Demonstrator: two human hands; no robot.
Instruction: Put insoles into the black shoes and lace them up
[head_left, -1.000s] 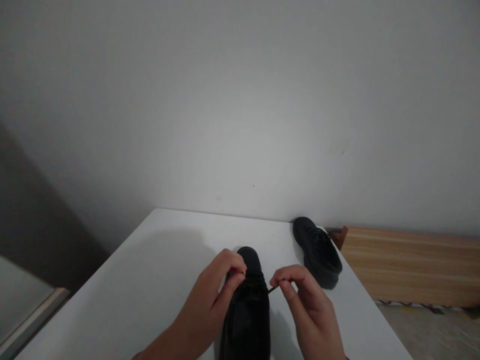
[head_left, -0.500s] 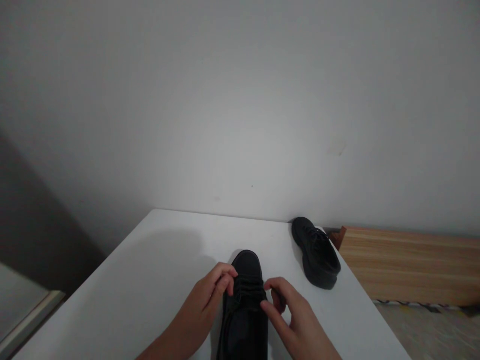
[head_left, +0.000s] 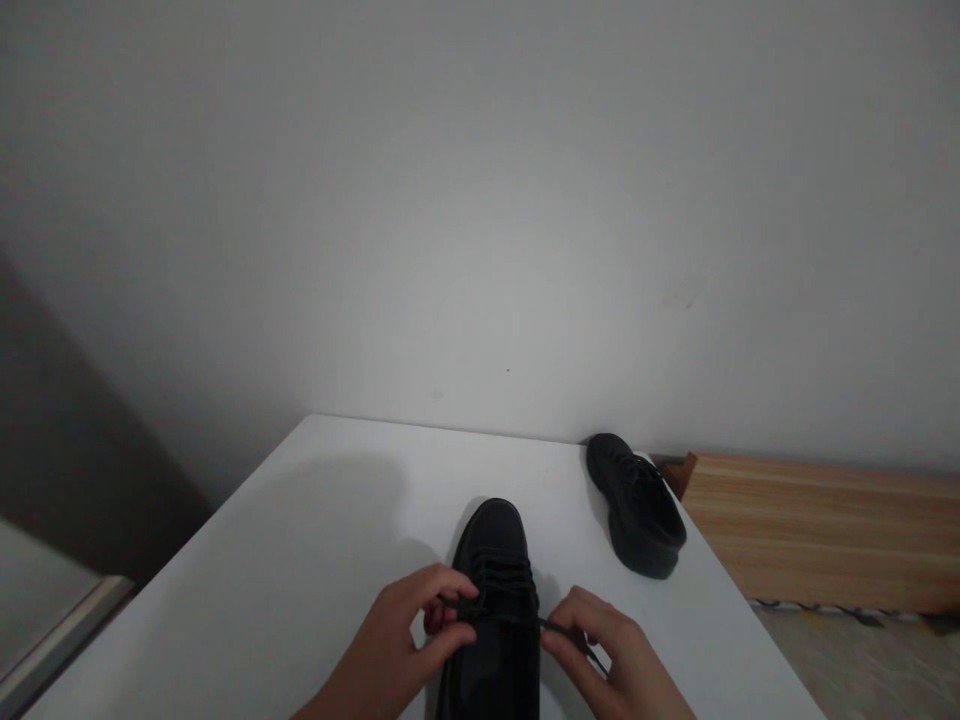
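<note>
A black lace-up shoe (head_left: 491,535) stands on the white table with its toe pointing away from me. My left hand (head_left: 416,625) is at the shoe's left side, its fingers closed on a black shoelace near the top eyelets. On the other side, my right hand (head_left: 592,635) pinches the opposite end of the shoelace (head_left: 555,627), which runs out from the shoe and past my fingers. The lace rows across the tongue are in plain view. The heel of the shoe is cut off by the bottom of the picture.
A second black shoe (head_left: 634,505) rests at the table's right edge, near the wall (head_left: 480,250). Beyond that edge is a wooden board (head_left: 817,530) at a lower level. The white table (head_left: 330,520) reaches back to the wall.
Both hands have come down from the lace rows toward the shoe's opening. Each now has hold of a shoelace end, with the right one drawn outward to the right.
</note>
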